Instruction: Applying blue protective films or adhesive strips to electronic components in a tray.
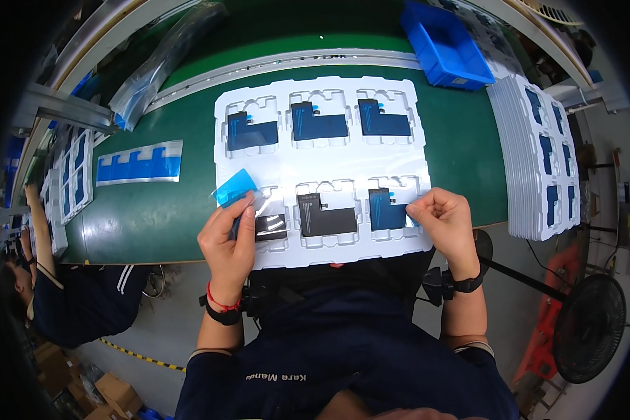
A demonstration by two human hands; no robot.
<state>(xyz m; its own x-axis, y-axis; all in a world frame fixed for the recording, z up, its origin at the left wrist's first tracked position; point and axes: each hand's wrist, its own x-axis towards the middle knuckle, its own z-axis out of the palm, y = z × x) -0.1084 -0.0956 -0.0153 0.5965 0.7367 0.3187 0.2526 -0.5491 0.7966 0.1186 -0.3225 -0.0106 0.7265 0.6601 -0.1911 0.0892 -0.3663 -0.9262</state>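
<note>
A white plastic tray (322,162) lies before me with L-shaped flat batteries in its pockets. The three in the far row, such as the middle battery (318,124), look blue-covered. In the near row, the middle battery (327,215) is plain black, and the left battery (271,225) is partly behind my left hand (232,238). That hand is closed on a sheet of blue and clear film (235,187), raised above the tray. My right hand (444,218) pinches the film edge (411,221) at the right side of the blue-covered near-right battery (387,210).
On the green table, a strip of blue film pieces (139,164) lies left of the tray. Stacked trays (521,168) stand at the right, near a blue bin (449,52). A clear plastic bag (157,66) lies back left. A co-worker (84,301) sits at far left; a black fan (589,327) stands right.
</note>
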